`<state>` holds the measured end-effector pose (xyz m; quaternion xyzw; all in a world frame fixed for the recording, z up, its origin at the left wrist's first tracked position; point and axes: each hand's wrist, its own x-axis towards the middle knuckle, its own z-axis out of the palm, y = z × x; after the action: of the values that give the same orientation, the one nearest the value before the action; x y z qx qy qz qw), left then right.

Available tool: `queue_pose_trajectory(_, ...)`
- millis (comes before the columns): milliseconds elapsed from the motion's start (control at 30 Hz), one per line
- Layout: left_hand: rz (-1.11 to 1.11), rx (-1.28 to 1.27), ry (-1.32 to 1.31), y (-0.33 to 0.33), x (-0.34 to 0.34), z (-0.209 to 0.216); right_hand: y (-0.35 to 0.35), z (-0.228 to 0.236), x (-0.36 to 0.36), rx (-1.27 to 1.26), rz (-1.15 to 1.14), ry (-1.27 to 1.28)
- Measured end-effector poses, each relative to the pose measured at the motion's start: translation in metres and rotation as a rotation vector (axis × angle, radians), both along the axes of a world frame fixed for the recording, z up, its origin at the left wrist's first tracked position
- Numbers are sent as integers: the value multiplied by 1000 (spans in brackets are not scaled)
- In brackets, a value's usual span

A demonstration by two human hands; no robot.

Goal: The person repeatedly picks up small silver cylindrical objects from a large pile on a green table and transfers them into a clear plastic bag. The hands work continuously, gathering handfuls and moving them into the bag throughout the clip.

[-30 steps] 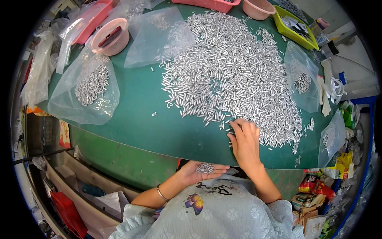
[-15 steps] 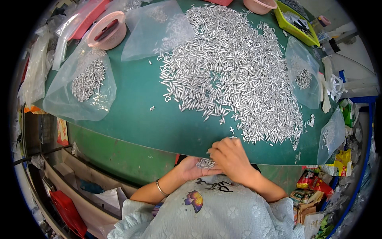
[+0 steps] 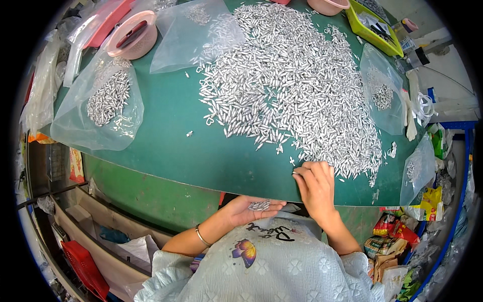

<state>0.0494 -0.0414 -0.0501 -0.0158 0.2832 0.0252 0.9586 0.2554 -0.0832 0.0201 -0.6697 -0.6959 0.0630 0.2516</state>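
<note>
A broad heap of small silver bullet-shaped metal pieces (image 3: 312,95) covers much of the green table, with some heart-shaped ones among them. Palm up just below the table's near edge, my left hand (image 3: 241,211) cradles a small batch of silver metal pieces (image 3: 259,205). My right hand (image 3: 318,187) is over the table at the heap's near edge, its thumb and fingers closed together. A pale speck shows at its fingertips; whether that is a metal piece or a nail I cannot tell. A few loose pieces (image 3: 292,161) lie just beyond it.
Clear bags of silver pieces lie left (image 3: 108,98) and right (image 3: 382,95); another plastic bag (image 3: 176,48) touches the heap's far left. A pink basket (image 3: 133,38) holds a dark red-handled tool. At the far right stands a yellow-green tray (image 3: 370,32). Bare green tabletop (image 3: 161,121) shows left of the heap.
My right hand has left my left palm and moved right and forward to the heap's near edge. The left palm, now uncovered, stays in place with its pieces.
</note>
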Motion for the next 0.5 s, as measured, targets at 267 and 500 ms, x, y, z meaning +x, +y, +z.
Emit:
queue_pose_trajectory(267,10,-47,-69,2,1,-1,-3,-3,-5,94,42,-21)
queue_pose_trajectory(500,56,-87,-93,-2,0,-2,-11,-3,-18,-13,183,146)
